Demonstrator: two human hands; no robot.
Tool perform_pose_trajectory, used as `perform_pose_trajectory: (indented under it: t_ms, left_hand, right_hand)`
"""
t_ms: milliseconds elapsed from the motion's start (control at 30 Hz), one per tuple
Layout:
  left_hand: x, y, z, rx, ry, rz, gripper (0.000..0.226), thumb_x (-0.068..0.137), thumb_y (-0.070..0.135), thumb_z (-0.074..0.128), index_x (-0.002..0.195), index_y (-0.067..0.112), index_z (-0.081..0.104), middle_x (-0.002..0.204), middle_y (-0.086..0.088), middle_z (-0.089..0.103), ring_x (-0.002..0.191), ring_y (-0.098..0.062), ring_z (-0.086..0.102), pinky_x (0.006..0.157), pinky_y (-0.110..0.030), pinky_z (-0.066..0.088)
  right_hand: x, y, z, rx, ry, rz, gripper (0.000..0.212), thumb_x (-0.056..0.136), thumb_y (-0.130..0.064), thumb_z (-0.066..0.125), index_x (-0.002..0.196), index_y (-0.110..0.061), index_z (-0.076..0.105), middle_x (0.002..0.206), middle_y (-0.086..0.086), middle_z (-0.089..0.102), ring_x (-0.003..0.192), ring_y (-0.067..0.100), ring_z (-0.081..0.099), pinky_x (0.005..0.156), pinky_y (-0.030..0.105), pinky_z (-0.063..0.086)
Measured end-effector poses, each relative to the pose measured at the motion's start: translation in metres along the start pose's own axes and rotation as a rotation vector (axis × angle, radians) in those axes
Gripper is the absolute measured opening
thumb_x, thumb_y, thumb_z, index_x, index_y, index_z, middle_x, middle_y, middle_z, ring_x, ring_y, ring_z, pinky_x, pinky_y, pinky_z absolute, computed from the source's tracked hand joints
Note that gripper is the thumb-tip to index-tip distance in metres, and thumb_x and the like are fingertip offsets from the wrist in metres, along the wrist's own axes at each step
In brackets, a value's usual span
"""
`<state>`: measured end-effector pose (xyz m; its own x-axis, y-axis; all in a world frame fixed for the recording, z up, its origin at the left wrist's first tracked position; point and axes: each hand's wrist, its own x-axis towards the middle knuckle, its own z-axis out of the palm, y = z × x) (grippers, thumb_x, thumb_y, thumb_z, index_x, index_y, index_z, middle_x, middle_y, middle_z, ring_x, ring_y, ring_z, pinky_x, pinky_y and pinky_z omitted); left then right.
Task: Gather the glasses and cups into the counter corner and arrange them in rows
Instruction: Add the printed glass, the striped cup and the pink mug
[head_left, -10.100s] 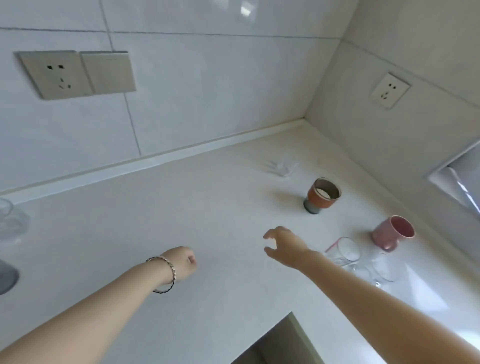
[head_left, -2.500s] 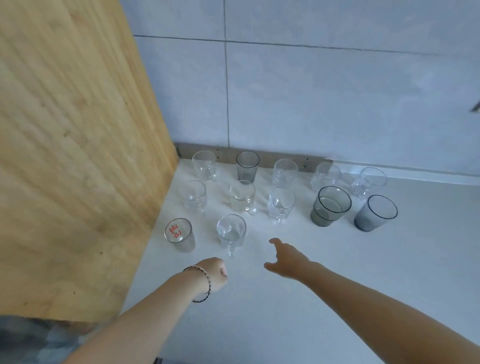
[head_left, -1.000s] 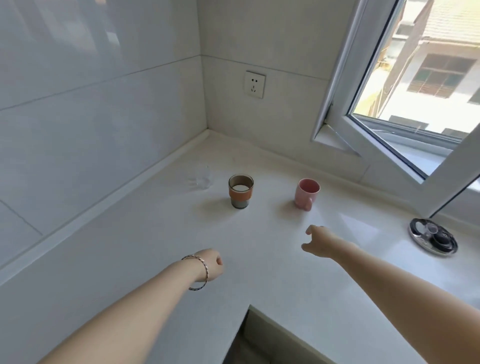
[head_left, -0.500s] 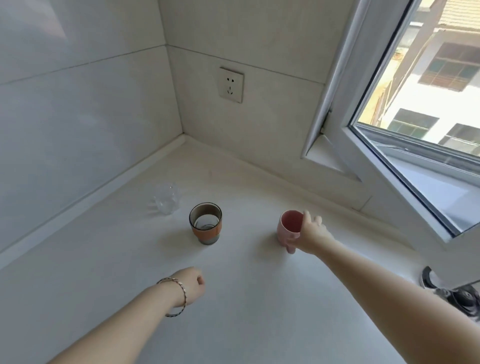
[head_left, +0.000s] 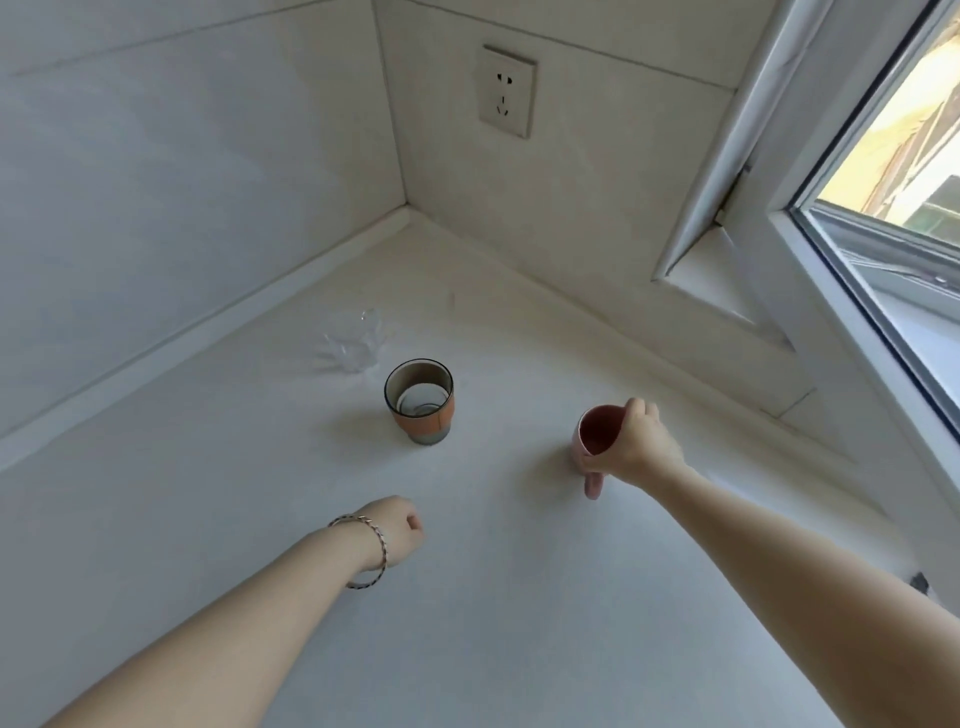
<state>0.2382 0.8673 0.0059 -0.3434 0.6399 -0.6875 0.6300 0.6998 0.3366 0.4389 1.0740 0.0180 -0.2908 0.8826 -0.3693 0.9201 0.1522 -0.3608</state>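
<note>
On the white counter (head_left: 519, 597) a pink mug (head_left: 595, 434) stands right of centre, its handle pointing toward me. My right hand (head_left: 641, 444) grips the mug's rim and far side from the right. An orange cup with a grey base (head_left: 421, 402) stands upright to the mug's left. A small clear glass (head_left: 356, 345) sits behind that cup, near the left wall. My left hand (head_left: 397, 530), with a bracelet on the wrist, hovers curled in a loose fist in front of the orange cup and holds nothing.
Tiled walls meet in a corner (head_left: 408, 208) beyond the cups. A wall socket (head_left: 506, 91) sits above the counter. An open window frame (head_left: 810, 218) juts in on the right, close to the mug.
My right hand has closed round the pink mug, where half a second ago it was just touching it. The camera has moved nearer and my left hand has drifted a little right.
</note>
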Motion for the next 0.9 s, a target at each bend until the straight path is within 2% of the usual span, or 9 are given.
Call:
perform_pose_trajectory:
  t_ms: [133,267,333,467,567,633,800,900]
  left_hand:
    - [-0.027,-0.024,0.006,-0.037,0.017,-0.024,0.011,0.088,0.012,0.042,0.082,0.017,0.050,0.073,0.000,0.052,0.076,-0.021,0.049,0.070,-0.024,0.039]
    - [-0.067,-0.073,0.008,-0.050,0.072,-0.069,0.013,0.088,0.010,0.041,0.082,0.018,0.049,0.062,0.006,0.045,0.076,-0.020,0.046,0.069,-0.022,0.036]
    - [-0.092,-0.105,0.011,-0.092,0.101,-0.109,0.015,0.086,0.008,0.040,0.079,0.019,0.047,0.062,0.003,0.043,0.074,-0.019,0.042,0.064,-0.024,0.034]
    - [-0.153,-0.184,0.023,-0.180,0.148,-0.221,0.023,0.088,0.009,0.040,0.069,0.023,0.043,0.070,0.001,0.048,0.075,-0.018,0.043,0.059,-0.024,0.033]
    - [-0.207,-0.255,0.043,-0.261,0.193,-0.300,0.037,0.086,0.006,0.038,0.056,0.026,0.029,0.059,0.003,0.035,0.073,-0.017,0.035,0.048,-0.022,0.021]
    - [-0.246,-0.302,0.059,-0.318,0.238,-0.364,0.038,0.085,0.006,0.038,0.056,0.026,0.026,0.060,0.002,0.031,0.074,-0.016,0.034,0.048,-0.023,0.017]
    - [-0.358,-0.413,0.098,-0.443,0.323,-0.500,0.036,0.083,0.005,0.037,0.055,0.025,0.028,0.061,0.002,0.034,0.071,-0.017,0.036,0.048,-0.024,0.021]
    - [-0.418,-0.466,0.122,-0.495,0.353,-0.572,0.037,0.083,0.004,0.036,0.055,0.026,0.027,0.057,0.002,0.031,0.063,-0.018,0.033,0.047,-0.024,0.020]
  right_hand:
    - [-0.022,-0.013,0.017,-0.113,-0.057,-0.149,0.071,0.056,-0.025,0.082,0.111,-0.012,0.039,0.113,0.000,0.044,0.098,0.023,0.053,0.062,0.028,0.040]
    - [-0.067,-0.057,0.046,-0.194,-0.168,-0.340,0.070,0.063,-0.033,0.078,0.118,-0.014,0.040,0.122,0.000,0.048,0.098,0.022,0.054,0.067,0.026,0.039]
    - [-0.097,-0.089,0.064,-0.255,-0.203,-0.450,0.073,0.061,-0.033,0.078,0.121,-0.015,0.040,0.122,0.000,0.050,0.099,0.021,0.053,0.069,0.026,0.039]
    - [-0.169,-0.155,0.110,-0.313,-0.276,-0.654,0.078,0.059,-0.035,0.078,0.124,-0.018,0.038,0.122,-0.002,0.050,0.106,0.023,0.055,0.073,0.026,0.042]
    - [-0.231,-0.204,0.149,-0.298,-0.327,-0.771,0.079,0.059,-0.038,0.077,0.125,-0.020,0.038,0.122,-0.006,0.050,0.106,0.020,0.056,0.078,0.027,0.046]
    - [-0.277,-0.234,0.175,-0.305,-0.349,-0.840,0.079,0.060,-0.039,0.076,0.126,-0.021,0.037,0.123,-0.008,0.049,0.106,0.018,0.056,0.078,0.026,0.046]
    - [-0.396,-0.304,0.237,-0.386,-0.399,-0.994,0.079,0.061,-0.036,0.076,0.127,-0.022,0.035,0.123,-0.008,0.049,0.108,0.018,0.055,0.076,0.025,0.044]
    - [-0.459,-0.341,0.272,-0.419,-0.432,-1.072,0.079,0.060,-0.036,0.076,0.126,-0.022,0.036,0.123,-0.007,0.051,0.108,0.018,0.055,0.078,0.026,0.046]
